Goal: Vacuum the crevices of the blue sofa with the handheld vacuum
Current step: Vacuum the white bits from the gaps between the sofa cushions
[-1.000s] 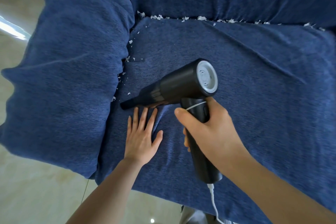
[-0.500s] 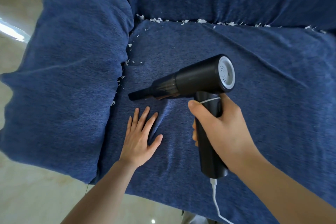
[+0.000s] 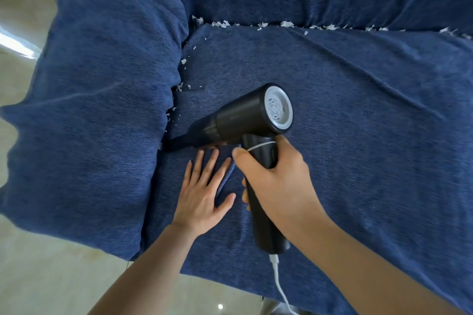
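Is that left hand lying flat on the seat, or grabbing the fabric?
Flat. The left hand rests palm down on the seat, fingers straight and spread, beside the vacuum gripped by the right hand.

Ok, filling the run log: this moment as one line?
right hand grips vacuum | nozzle at armrest crevice | left hand flat on seat

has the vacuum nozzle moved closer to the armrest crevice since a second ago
Yes. The vacuum's nozzle has moved left, from over the seat cushion to the crevice beside the armrest.
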